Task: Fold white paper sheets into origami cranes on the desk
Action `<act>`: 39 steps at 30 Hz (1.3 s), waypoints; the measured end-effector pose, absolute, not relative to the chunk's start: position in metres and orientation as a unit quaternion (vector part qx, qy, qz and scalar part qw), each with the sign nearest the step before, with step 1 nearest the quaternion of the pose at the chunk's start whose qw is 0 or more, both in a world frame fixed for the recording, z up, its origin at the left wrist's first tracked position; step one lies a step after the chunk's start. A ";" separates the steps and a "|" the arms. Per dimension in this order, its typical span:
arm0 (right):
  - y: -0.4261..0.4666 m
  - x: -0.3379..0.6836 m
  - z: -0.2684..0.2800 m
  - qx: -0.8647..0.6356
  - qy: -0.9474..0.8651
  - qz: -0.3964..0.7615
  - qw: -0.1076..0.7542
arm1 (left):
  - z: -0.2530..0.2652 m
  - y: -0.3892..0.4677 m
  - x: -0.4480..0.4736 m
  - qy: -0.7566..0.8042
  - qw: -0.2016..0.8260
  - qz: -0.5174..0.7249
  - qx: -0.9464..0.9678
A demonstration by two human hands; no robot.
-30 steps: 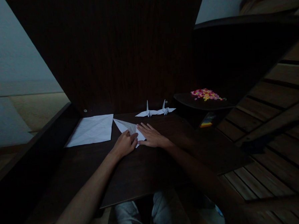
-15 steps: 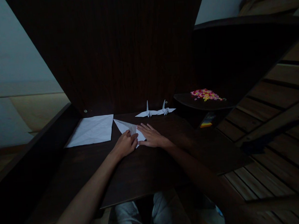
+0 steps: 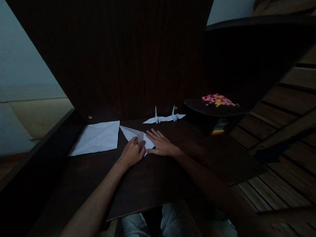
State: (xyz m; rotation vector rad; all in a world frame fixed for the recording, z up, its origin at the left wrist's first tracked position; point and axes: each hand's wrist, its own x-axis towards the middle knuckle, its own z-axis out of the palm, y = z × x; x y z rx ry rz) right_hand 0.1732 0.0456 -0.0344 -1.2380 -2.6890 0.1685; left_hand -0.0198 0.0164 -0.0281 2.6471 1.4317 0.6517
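One folded white paper (image 3: 131, 133): we have it on the dark desk (image 3: 145, 188), right in front of us, its long point aimed at the upper left and its near end partly covered by our hands.
Left hand (image 3: 131, 152): we rest it on the paper with the fingers bent inward; we cannot tell whether the fingertips pinch a layer or only press.
Right hand (image 3: 161, 145): we lay it flat and wide, fingers spread, at the paper's right side, with the thumb near the left hand's fingers.
Square sheet (image 3: 97, 138): we see it lying flat to the left, white and creased, one corner close to the folded paper's tip.
Paper cranes (image 3: 155, 120): we count two, upright side by side behind our right hand, near the back panel (image 3: 118, 60); we cannot tell whether they are joined.
Corner shelf (image 3: 213, 111): to our right it carries a heap of small colourful pieces (image 3: 217, 100), pink, red and yellow.
Under the shelf: we make out a yellow-edged item (image 3: 218, 132), too dim to name.
Below the desk edge: our pale trousers (image 3: 136, 228) show.
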 end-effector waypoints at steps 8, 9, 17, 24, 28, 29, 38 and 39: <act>0.048 0.173 -0.039 -0.414 -0.905 0.053 0.079 | -0.031 0.016 -0.022 0.471 0.088 0.273 0.834; 0.048 0.173 -0.040 -0.415 -0.905 0.054 0.079 | -0.030 0.016 -0.022 0.474 0.100 0.280 0.829; 0.048 0.173 -0.038 -0.417 -0.903 0.063 0.078 | -0.021 0.012 -0.026 0.473 0.211 0.345 0.783; 0.047 0.172 -0.035 -0.423 -0.901 0.068 0.069 | -0.025 0.016 -0.027 0.493 0.211 0.407 0.739; 0.047 0.172 -0.036 -0.422 -0.902 0.060 0.065 | -0.026 0.017 -0.027 0.479 0.189 0.399 0.759; 0.047 0.172 -0.037 -0.421 -0.903 0.059 0.066 | -0.026 0.017 -0.027 0.476 0.180 0.394 0.766; 0.049 0.172 -0.037 -0.421 -0.902 0.073 0.066 | -0.031 0.020 -0.024 0.449 0.129 0.303 0.831; 0.049 0.172 -0.037 -0.419 -0.903 0.074 0.069 | -0.031 0.020 -0.024 0.440 0.120 0.292 0.840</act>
